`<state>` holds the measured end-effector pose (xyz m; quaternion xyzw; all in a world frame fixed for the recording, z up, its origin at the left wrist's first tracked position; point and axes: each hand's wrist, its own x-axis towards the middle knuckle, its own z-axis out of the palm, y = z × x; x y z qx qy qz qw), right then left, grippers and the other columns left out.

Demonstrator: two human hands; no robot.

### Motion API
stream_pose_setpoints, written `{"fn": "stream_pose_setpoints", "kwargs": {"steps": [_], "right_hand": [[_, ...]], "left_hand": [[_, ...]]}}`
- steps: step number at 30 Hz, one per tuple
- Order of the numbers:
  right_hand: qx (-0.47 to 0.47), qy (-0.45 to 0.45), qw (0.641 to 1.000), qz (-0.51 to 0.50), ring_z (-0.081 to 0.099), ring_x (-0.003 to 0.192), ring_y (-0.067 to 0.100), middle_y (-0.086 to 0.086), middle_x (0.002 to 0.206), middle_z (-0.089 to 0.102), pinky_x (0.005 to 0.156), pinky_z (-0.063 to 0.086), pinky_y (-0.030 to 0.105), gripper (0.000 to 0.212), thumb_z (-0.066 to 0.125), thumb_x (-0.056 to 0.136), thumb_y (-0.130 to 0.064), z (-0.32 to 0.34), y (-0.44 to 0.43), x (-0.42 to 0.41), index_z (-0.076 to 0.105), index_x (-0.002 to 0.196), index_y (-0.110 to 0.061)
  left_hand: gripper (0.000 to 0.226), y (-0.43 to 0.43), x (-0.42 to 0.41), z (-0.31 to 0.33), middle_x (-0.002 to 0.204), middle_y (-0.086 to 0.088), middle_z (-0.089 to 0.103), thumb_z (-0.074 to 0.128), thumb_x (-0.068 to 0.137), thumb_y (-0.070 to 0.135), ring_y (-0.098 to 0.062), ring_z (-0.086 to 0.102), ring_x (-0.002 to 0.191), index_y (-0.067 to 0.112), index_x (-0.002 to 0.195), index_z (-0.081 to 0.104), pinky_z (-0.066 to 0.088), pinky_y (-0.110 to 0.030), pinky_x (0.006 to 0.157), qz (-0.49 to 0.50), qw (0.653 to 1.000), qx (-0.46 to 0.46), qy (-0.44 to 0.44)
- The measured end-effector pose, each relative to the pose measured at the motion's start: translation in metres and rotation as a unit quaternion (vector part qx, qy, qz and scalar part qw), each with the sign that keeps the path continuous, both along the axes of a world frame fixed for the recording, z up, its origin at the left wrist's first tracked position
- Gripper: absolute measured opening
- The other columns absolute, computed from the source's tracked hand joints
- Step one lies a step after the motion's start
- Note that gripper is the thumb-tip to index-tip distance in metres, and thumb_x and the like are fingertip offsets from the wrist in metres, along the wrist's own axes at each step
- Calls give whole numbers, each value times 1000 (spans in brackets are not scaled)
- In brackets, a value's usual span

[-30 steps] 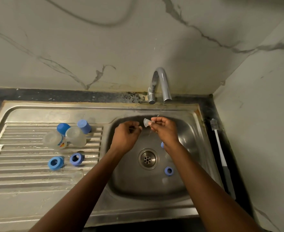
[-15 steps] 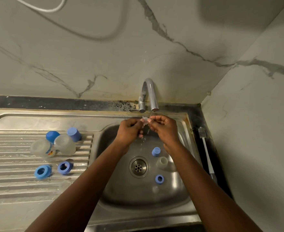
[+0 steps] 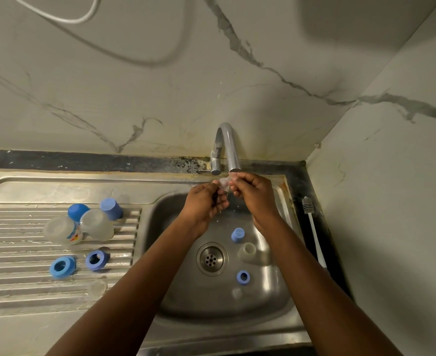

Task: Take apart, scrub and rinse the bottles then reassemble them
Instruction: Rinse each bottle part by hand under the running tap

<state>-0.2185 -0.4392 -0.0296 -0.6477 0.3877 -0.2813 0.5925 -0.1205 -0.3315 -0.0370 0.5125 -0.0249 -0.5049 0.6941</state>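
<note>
Bottle ring [image 3: 243, 277], round blue plastic, flat on the smooth steel sink [image 3: 186, 291] floor; past it, cloudy cup [image 3: 247, 251] and blue cap [image 3: 237, 235]. Farther back, small clear teat [image 3: 223, 183] pinched between curled fingers of left hand [image 3: 206, 201] and right hand [image 3: 253, 194], right under the curved chrome faucet [image 3: 228, 147] spout.

A small clear part [image 3: 223, 182], straight beyond the drain [image 3: 211, 258] under the faucet [image 3: 226, 147] spout, is blurred and mostly covered by the pinching fingertips of the left hand [image 3: 204, 201] and right hand [image 3: 254, 194]; its shape cannot be made out. Just near-right of the drain, a faint clear piece [image 3: 236, 292] is too indistinct to identify. Far right of the drain, the bottle brush [image 3: 312, 227] loses its handle's near end where dark counter meets the right forearm [image 3: 314, 278]. Left of the drain, the drainboard [image 3: 19, 299] runs off the left edge. Both forearms are cut off at the bottom edge.
</note>
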Motion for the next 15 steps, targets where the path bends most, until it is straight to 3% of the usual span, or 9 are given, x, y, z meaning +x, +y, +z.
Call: {"fn": "stream_pose_setpoints", "kwargs": {"steps": [5,10,15], "right_hand": [[-36,2,999,27,73,86,-1,-10,96,79,74,55,14,22,77,92,-5,3,1,-4,78,105,-23],[-61,8,998,23,75,94,4,-9,99,80,80,56,14,18,81,89,-8,3,0,-5,80,104,-18],[-42,2,999,35,76,96,5,-11,98,81,81,57,16,16,84,88,-14,4,0,-2,82,102,-19]], "left_hand": [[26,-2,-2,4,83,-8,64,48,113,19,-16,66,74,4,107,69,63,-31,76,-3,1000,5,22],[19,-3,-4,2,81,-8,66,63,107,19,-15,67,71,2,102,72,63,-28,75,-2,1000,12,8],[22,1,-5,4,74,-5,66,63,107,23,-14,67,69,8,93,71,61,-30,73,30,999,23,35]]}}
